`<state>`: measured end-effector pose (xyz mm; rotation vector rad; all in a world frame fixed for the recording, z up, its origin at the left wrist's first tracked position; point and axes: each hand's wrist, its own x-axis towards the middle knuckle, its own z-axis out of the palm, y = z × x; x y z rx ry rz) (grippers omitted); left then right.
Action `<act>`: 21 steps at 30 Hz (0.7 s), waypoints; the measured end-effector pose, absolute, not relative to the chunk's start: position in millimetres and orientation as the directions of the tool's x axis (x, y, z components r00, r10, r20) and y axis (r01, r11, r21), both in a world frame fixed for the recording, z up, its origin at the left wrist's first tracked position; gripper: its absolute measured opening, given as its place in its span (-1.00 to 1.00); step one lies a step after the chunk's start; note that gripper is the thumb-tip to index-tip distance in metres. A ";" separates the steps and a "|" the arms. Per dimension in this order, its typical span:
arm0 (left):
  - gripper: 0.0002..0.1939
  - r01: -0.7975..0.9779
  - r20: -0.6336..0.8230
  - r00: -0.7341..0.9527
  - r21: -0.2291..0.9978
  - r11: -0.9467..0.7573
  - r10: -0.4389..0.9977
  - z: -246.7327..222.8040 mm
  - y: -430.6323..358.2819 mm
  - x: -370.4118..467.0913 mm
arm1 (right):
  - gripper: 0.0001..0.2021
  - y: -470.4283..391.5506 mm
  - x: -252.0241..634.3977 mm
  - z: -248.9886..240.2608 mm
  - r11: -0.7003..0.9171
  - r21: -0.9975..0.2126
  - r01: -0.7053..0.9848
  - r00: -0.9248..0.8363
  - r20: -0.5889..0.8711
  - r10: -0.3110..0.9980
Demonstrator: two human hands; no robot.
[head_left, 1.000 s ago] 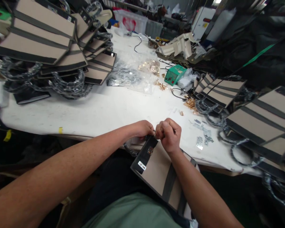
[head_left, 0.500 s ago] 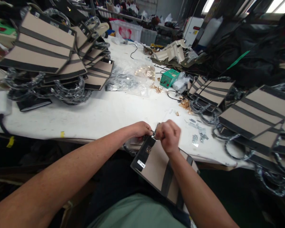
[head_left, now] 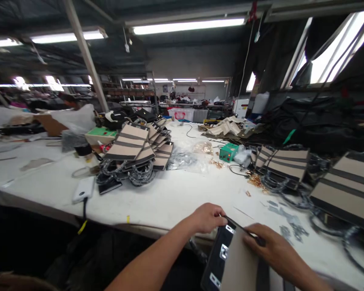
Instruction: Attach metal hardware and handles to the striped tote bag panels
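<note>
Head view, the only one open to me: the striped bag [head_left: 240, 258] under inspection is held at the near edge of the white table [head_left: 157, 204], directly before the worker, its lower part running out of sight at the bottom. A dark band [head_left: 219, 264] along its left side carries three pale patches, too blurred to read. In my judgement the article is light and fairly stiff, since its face lies flat and its upper edge runs straight between the two grips; the beige face looks matt and unlikely to slip, though it would probably mark or crease under hard pressure. The sound places to take hold are the upper corner and the bordered edge. As to pose, the left hand [head_left: 210, 218] is closed in a pinch on that upper corner, thumb and bent fingers together, its forearm slanting up from the bottom of the view. The right hand [head_left: 266, 244] grips the same edge farther along, thumb on the beige face, fingers partly hidden, its forearm entering from the lower right. Loose flat grey pieces [head_left: 294, 222] lie on the table beyond the right hand.
</note>
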<state>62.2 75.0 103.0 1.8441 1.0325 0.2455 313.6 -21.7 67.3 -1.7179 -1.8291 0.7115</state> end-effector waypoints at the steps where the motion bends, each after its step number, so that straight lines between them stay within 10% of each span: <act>1: -0.74 0.537 -0.218 0.624 0.817 -0.209 0.750 111.2 68.5 60.0 | -0.65 -26.9 322.1 65.5 0.027 -0.674 0.738 -0.052 -0.017 0.999; 9: -0.78 0.483 0.177 0.618 0.683 -0.548 0.766 163.6 35.6 53.8 | -0.70 -57.6 331.1 155.0 0.048 -0.700 0.712 -0.166 -0.101 0.981; 13: -0.72 0.397 0.555 0.149 0.725 -0.564 0.818 168.8 29.5 36.2 | -0.64 -54.9 326.8 192.9 0.007 -0.774 0.633 -0.073 -0.051 0.996; 16: -0.59 0.190 0.445 -0.188 0.891 -0.412 0.875 150.7 18.0 16.9 | -0.59 -53.2 325.9 202.1 -0.077 -0.821 0.565 0.078 -0.040 0.996; 21: -0.44 -0.144 0.051 -0.212 0.986 -0.083 0.976 95.7 8.2 -8.8 | -0.53 -37.8 303.3 198.6 -0.176 -0.964 0.200 0.112 -0.156 0.981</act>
